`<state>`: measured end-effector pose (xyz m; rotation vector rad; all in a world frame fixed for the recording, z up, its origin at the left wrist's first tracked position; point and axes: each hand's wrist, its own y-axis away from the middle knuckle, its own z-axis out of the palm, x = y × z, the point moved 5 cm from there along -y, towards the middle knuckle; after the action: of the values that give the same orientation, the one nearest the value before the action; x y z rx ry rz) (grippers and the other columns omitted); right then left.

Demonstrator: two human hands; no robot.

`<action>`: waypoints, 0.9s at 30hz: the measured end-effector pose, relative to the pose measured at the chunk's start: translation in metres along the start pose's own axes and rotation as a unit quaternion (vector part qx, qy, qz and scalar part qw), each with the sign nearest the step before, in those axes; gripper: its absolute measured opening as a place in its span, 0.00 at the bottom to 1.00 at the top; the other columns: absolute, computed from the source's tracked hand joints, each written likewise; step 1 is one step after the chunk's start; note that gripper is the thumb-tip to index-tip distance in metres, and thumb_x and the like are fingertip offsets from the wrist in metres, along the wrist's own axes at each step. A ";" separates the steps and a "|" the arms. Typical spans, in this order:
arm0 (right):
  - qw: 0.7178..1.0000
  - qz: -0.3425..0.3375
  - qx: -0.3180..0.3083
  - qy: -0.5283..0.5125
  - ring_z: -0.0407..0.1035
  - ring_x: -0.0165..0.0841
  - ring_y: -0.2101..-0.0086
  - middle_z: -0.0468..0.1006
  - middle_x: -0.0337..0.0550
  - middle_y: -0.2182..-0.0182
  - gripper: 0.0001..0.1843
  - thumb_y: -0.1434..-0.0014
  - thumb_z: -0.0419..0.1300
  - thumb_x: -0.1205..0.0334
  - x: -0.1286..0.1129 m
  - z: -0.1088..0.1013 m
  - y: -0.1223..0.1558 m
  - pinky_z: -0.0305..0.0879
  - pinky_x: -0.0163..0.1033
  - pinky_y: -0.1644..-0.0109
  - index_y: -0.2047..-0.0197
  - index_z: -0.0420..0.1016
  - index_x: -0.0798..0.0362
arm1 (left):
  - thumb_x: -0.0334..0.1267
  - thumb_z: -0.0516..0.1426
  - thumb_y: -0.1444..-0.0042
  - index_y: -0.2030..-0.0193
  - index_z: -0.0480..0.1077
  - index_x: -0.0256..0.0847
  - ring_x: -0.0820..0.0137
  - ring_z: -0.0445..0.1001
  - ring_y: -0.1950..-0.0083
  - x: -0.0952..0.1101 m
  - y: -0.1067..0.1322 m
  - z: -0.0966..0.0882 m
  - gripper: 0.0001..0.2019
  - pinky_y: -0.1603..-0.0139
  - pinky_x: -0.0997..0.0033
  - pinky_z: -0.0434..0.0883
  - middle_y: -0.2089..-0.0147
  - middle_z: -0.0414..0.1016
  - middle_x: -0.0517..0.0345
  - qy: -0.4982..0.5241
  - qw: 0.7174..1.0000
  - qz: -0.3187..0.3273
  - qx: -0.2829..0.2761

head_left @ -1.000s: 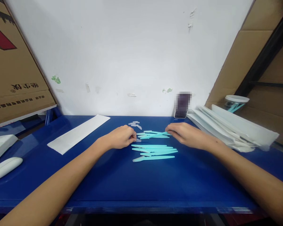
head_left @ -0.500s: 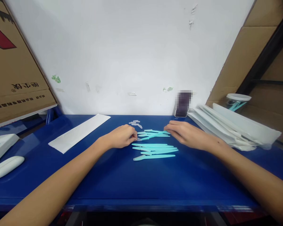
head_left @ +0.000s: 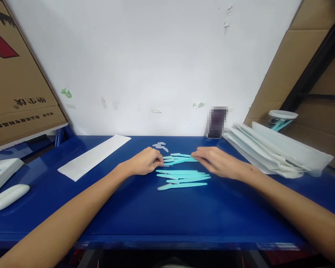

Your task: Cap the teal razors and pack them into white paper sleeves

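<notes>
My right hand is closed in a pinch on the handle end of a turquoise eyebrow razor, which points left over other razors. My left hand is closed too, its fingertips pinched at the razor's head end on a small clear blade cover, mostly hidden by the fingers. Just beyond my left fingers lie several loose clear covers in a little group. Nearer to me is a row of several turquoise razors, their heads mostly to the left.
A long white paper sheet lies left on the blue table. White packets are stacked at the right, a lidded jar behind them. A phone leans on the wall. A white rounded device sits far left.
My right hand has moved slightly left and the razor in it has dropped lower, lying flatter over the others. My left hand has hardly moved.
</notes>
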<state>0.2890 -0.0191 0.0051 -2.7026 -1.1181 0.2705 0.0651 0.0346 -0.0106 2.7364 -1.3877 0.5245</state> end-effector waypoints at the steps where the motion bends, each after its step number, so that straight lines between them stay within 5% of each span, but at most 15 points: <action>1: 1.000 -0.002 -0.012 -0.013 0.71 0.36 0.66 0.78 0.49 0.64 0.17 0.27 0.47 0.61 0.001 0.004 0.000 0.63 0.41 0.61 0.55 0.77 0.55 | 0.32 0.56 0.37 0.63 0.80 0.38 0.66 0.79 0.63 0.000 0.000 0.001 0.10 0.60 0.67 0.71 0.62 0.83 0.52 0.007 1.000 0.001 0.002; 8: 0.999 0.030 -0.035 -0.010 0.70 0.34 0.68 0.79 0.47 0.64 0.12 0.29 0.49 0.62 0.007 0.010 -0.002 0.61 0.38 0.64 0.57 0.74 0.54 | 0.36 0.56 0.34 0.60 0.80 0.39 0.65 0.79 0.61 0.003 -0.002 0.001 0.10 0.60 0.67 0.69 0.60 0.82 0.52 -0.033 0.999 -0.002 -0.011; 12: 0.998 0.047 -0.032 0.014 0.71 0.34 0.68 0.80 0.47 0.64 0.12 0.30 0.51 0.62 0.013 0.008 0.000 0.61 0.38 0.65 0.57 0.75 0.53 | 0.45 0.51 0.29 0.43 0.76 0.42 0.61 0.78 0.53 -0.008 0.002 -0.007 0.18 0.54 0.65 0.71 0.51 0.80 0.50 -0.099 0.995 -0.010 0.021; 15: 0.997 0.064 -0.033 0.026 0.73 0.35 0.67 0.81 0.48 0.62 0.14 0.30 0.51 0.60 0.018 0.009 0.001 0.61 0.39 0.64 0.57 0.77 0.53 | 0.42 0.45 0.28 0.35 0.69 0.44 0.60 0.76 0.49 -0.027 0.007 -0.011 0.21 0.50 0.63 0.71 0.47 0.75 0.47 -0.160 0.984 -0.053 0.047; 22: 0.997 0.051 -0.043 0.035 0.71 0.37 0.67 0.82 0.47 0.66 0.19 0.29 0.52 0.52 0.002 0.006 0.000 0.60 0.45 0.55 0.57 0.81 0.53 | 0.35 0.46 0.32 0.38 0.73 0.42 0.57 0.71 0.43 -0.044 0.010 -0.006 0.21 0.47 0.61 0.70 0.41 0.69 0.44 -0.177 0.982 -0.067 0.011; 27: 0.996 0.031 -0.083 0.011 0.70 0.40 0.67 0.81 0.46 0.74 0.21 0.30 0.54 0.48 -0.010 0.010 0.001 0.60 0.43 0.58 0.58 0.85 0.51 | 0.31 0.52 0.37 0.53 0.80 0.40 0.55 0.71 0.44 -0.038 0.009 -0.010 0.15 0.45 0.58 0.68 0.49 0.78 0.46 -0.150 0.987 -0.051 0.007</action>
<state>0.2804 -0.0261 -0.0035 -2.8818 -1.0957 0.1623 0.0348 0.0606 -0.0136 2.9732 -1.2867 0.1198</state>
